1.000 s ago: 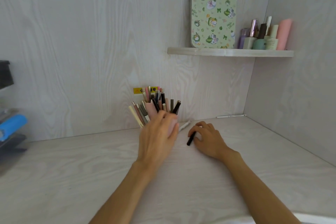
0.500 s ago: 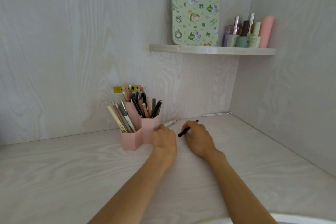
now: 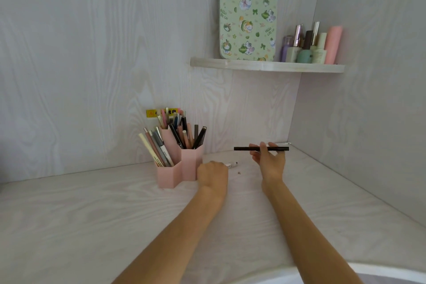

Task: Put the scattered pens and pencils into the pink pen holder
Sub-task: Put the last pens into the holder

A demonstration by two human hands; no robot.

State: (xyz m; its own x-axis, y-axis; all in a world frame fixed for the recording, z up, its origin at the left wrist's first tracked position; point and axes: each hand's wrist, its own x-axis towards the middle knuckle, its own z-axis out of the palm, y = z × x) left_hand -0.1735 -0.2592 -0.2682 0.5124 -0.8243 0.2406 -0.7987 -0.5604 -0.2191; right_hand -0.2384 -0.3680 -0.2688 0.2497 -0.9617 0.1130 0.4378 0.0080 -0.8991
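From the head camera, the right hand [image 3: 270, 163] is raised off the surface [image 3: 92, 226] with its fingers [image 3: 262, 146] pinched on a black pen [image 3: 261, 148], which lies level in the air and sticks out well to either side of the grip. The pen looks light, stiff and smooth, so a pinch near its middle should control it; taken nearer one end it would probably tip more easily into a compartment. The left hand [image 3: 213, 176] rests curled just beside the pink pen holder [image 3: 182, 166]; whether its fingers grip anything cannot be told. A white marker [image 3: 231, 164] lies on the surface at that hand's far edge, and a white pen [image 3: 280, 144] sits by the back wall, partly behind the right hand.

The holder stands near the back wall, its hexagonal compartments already crowded with upright, leaning pens and pencils. Those stems are likely the main obstacle, leaving narrow gaps to aim for. On the shelf [image 3: 267, 65] above, a patterned green board [image 3: 247, 14] and several cosmetic bottles [image 3: 311, 46] stand well clear.
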